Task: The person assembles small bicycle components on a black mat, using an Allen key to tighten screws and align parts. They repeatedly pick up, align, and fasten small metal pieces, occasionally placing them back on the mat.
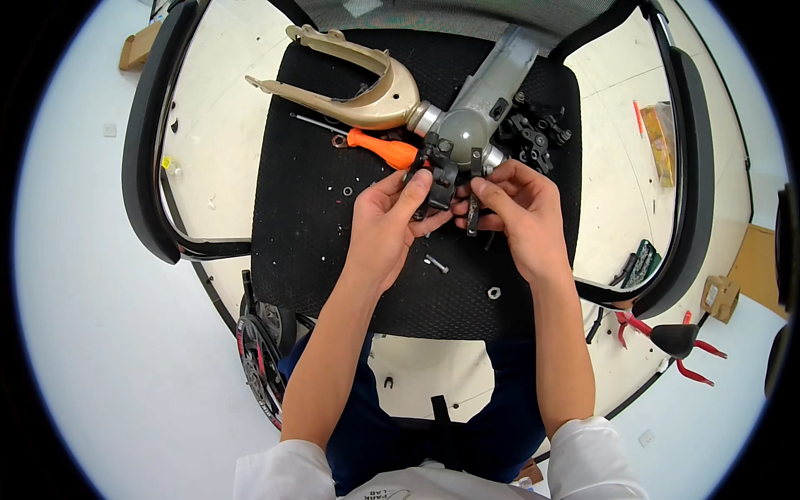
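Observation:
Above the front half of the chair seat, my left hand [392, 217] is closed on a black caliper-like metal part [441, 179], thumb on its near side. My right hand [521, 212] pinches a narrow dark metal strip with holes [473, 214] close beside that part. The fingertips of both hands nearly meet. Just beyond them lie a gold fork [379, 100] with a silver collar and a grey fork-like part [467, 125] with a rounded end. An orange-handled screwdriver [383, 148] rests left of the parts. Below the hands are a bolt [436, 264] and a nut [494, 292].
The black chair seat [300, 242] has armrests left [150, 142] and right [692, 183]. Several black metal parts [533, 137] are piled at its right. A washer [347, 192] lies on the left. Red-handled pliers [637, 325] and a cardboard box [720, 298] are at the right.

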A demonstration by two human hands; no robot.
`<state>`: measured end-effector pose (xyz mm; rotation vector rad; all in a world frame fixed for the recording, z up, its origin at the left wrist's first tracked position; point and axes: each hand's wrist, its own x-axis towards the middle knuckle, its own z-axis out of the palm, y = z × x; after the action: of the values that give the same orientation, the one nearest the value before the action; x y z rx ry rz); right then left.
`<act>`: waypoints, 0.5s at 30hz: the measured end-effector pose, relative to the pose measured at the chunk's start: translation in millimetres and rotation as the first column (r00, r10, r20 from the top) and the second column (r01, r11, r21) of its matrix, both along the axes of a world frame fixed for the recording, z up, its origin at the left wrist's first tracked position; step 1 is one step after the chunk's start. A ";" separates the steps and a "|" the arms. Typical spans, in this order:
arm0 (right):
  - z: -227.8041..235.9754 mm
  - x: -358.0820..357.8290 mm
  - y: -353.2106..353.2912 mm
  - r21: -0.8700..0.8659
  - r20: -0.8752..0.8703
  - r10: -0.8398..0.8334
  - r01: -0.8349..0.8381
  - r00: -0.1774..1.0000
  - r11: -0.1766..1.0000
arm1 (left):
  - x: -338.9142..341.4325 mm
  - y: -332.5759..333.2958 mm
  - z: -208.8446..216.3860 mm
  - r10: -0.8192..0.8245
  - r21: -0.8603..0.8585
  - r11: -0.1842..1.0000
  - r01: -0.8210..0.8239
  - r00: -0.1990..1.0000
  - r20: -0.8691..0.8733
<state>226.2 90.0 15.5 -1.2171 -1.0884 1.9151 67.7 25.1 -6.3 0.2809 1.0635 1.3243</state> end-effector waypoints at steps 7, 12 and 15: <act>-6.3 -13.2 0.3 0.045 0.031 -0.038 0.037 0.999 0.998 | -9.8 -1.2 -0.6 0.040 0.026 0.999 -0.041 0.999 0.022; -8.8 -12.0 0.1 0.035 -0.007 -0.017 0.018 1.000 0.999 | -11.1 -3.8 0.7 0.030 0.055 0.998 -0.027 0.998 -0.054; -8.0 -13.1 0.4 0.017 -0.065 -0.042 0.043 0.997 0.999 | -7.8 -5.8 0.4 0.029 0.059 0.998 -0.022 0.993 -0.114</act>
<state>213.0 90.4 7.5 -1.1509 -1.0360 1.8951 59.9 19.3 -6.0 0.3917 1.1298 1.3768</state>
